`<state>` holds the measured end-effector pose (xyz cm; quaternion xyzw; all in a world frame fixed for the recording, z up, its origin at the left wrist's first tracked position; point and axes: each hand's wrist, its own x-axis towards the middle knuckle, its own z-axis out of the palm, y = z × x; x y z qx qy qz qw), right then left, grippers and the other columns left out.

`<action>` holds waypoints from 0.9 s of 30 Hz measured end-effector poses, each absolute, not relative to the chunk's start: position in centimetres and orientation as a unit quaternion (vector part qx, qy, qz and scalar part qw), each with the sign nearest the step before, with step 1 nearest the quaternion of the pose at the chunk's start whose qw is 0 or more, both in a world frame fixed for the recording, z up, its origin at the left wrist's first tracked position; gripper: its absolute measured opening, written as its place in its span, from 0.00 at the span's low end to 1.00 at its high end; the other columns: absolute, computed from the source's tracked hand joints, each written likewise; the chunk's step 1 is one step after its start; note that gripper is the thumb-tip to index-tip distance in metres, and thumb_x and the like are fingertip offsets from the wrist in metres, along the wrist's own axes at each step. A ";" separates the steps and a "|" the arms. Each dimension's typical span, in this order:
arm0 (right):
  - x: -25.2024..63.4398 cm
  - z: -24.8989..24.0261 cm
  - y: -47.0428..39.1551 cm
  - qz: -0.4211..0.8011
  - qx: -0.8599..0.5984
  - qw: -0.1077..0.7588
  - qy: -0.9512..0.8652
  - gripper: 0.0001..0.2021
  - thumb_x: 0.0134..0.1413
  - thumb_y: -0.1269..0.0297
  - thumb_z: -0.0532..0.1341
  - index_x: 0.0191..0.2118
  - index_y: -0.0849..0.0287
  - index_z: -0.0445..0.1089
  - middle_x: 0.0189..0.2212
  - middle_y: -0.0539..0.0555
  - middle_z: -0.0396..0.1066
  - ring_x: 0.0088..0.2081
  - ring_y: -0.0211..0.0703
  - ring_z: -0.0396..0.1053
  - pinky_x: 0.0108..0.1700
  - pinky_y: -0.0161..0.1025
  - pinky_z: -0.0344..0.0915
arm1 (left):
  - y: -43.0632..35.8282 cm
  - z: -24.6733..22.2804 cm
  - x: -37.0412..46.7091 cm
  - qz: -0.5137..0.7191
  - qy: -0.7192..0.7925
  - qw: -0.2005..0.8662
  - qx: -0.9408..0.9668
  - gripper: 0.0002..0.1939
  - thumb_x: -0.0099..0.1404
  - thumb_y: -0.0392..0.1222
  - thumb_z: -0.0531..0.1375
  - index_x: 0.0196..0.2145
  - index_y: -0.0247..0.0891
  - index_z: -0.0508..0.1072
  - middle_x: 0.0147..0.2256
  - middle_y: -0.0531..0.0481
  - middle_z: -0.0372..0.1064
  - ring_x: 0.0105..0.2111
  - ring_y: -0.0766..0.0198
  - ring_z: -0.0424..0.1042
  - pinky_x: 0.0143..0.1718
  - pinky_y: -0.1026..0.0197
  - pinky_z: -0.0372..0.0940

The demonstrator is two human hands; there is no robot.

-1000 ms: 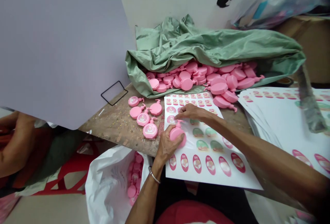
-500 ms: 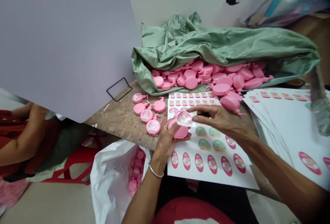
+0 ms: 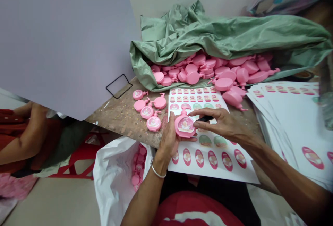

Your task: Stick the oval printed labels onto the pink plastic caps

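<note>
My left hand is closed around the base of a small pink pump bottle, held upright above a sticker sheet. A clear-edged label sticker lies across the bottle's front face. At the bottle's right edge, my right hand has thumb and forefinger against the sticker's side. A slim black tool, its kind unclear, sits in the fingers of that hand. To the left on the table, labelled pink bottles lie beside a plain pink bottle.
Many pink bottles spill from a green sack at the back. More sheets are stacked on the right. A white bag with pink pieces hangs below the table's left edge. A grey panel blocks the left; another person's arm shows beyond.
The sticker, earlier pinched in my right hand's fingertips before the bottle, now lies against its front. The camera view has shifted slightly.
</note>
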<state>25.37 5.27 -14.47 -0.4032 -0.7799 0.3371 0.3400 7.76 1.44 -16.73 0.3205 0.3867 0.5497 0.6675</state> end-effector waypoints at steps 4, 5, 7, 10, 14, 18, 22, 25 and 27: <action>25.2 -14.5 5.4 0.329 -0.402 0.338 -0.785 0.20 0.50 0.48 0.65 0.45 0.54 0.77 0.40 0.54 0.77 0.41 0.47 0.73 0.41 0.40 0.69 | 1.6 -16.8 7.7 0.550 0.387 0.666 0.324 0.27 0.68 0.61 0.49 0.50 0.38 0.72 0.41 0.42 0.75 0.39 0.52 0.76 0.36 0.49 0.75; 25.2 -14.5 5.4 0.329 -0.402 0.338 -0.785 0.20 0.50 0.47 0.65 0.45 0.54 0.77 0.40 0.54 0.77 0.41 0.47 0.73 0.41 0.39 0.69 | 1.7 -16.8 7.7 0.550 0.386 0.666 0.324 0.27 0.68 0.61 0.49 0.50 0.38 0.72 0.41 0.42 0.75 0.39 0.52 0.76 0.36 0.50 0.75; 25.2 -14.5 5.4 0.332 -0.404 0.337 -0.783 0.21 0.49 0.47 0.65 0.45 0.55 0.77 0.40 0.54 0.77 0.40 0.46 0.73 0.40 0.39 0.69 | 1.7 -16.8 7.7 0.550 0.388 0.665 0.324 0.27 0.67 0.61 0.49 0.50 0.38 0.72 0.40 0.42 0.75 0.39 0.52 0.76 0.36 0.50 0.75; 25.2 -14.5 5.5 0.330 -0.403 0.336 -0.784 0.21 0.49 0.47 0.65 0.44 0.54 0.77 0.40 0.54 0.77 0.40 0.46 0.73 0.40 0.39 0.68 | 1.7 -16.7 7.7 0.552 0.396 0.661 0.318 0.27 0.67 0.62 0.49 0.51 0.40 0.71 0.39 0.43 0.76 0.38 0.51 0.77 0.36 0.49 0.75; 25.2 -14.7 5.5 0.324 -0.405 0.337 -0.786 0.20 0.49 0.46 0.65 0.44 0.53 0.77 0.40 0.53 0.77 0.41 0.46 0.73 0.41 0.39 0.68 | 1.7 -16.5 7.8 0.554 0.409 0.658 0.304 0.27 0.68 0.61 0.48 0.48 0.38 0.73 0.39 0.41 0.76 0.38 0.51 0.77 0.36 0.48 0.75; 25.2 -14.8 5.6 0.322 -0.409 0.337 -0.784 0.21 0.49 0.45 0.65 0.44 0.53 0.77 0.40 0.54 0.77 0.39 0.46 0.73 0.40 0.40 0.69 | 1.8 -16.5 7.8 0.549 0.412 0.664 0.297 0.27 0.67 0.61 0.49 0.47 0.37 0.73 0.39 0.41 0.76 0.38 0.51 0.77 0.37 0.48 0.75; 25.2 -14.7 5.6 0.317 -0.412 0.339 -0.784 0.21 0.48 0.45 0.65 0.43 0.53 0.77 0.39 0.54 0.77 0.39 0.46 0.73 0.40 0.40 0.69 | 1.9 -16.5 7.7 0.545 0.403 0.669 0.305 0.29 0.67 0.63 0.49 0.48 0.37 0.73 0.37 0.40 0.76 0.37 0.50 0.77 0.36 0.47 0.75; 25.2 -14.6 5.6 0.320 -0.409 0.342 -0.783 0.20 0.48 0.46 0.65 0.43 0.54 0.77 0.39 0.54 0.77 0.38 0.45 0.73 0.38 0.39 0.68 | 1.8 -16.5 7.8 0.542 0.398 0.672 0.310 0.30 0.67 0.64 0.47 0.48 0.36 0.73 0.36 0.40 0.76 0.37 0.50 0.77 0.36 0.47 0.75; 25.2 -14.6 5.5 0.322 -0.409 0.344 -0.782 0.21 0.48 0.46 0.65 0.43 0.54 0.77 0.39 0.54 0.77 0.38 0.45 0.73 0.38 0.39 0.68 | 1.8 -16.5 7.8 0.543 0.396 0.672 0.311 0.31 0.67 0.64 0.47 0.48 0.36 0.73 0.36 0.40 0.76 0.37 0.50 0.77 0.36 0.47 0.75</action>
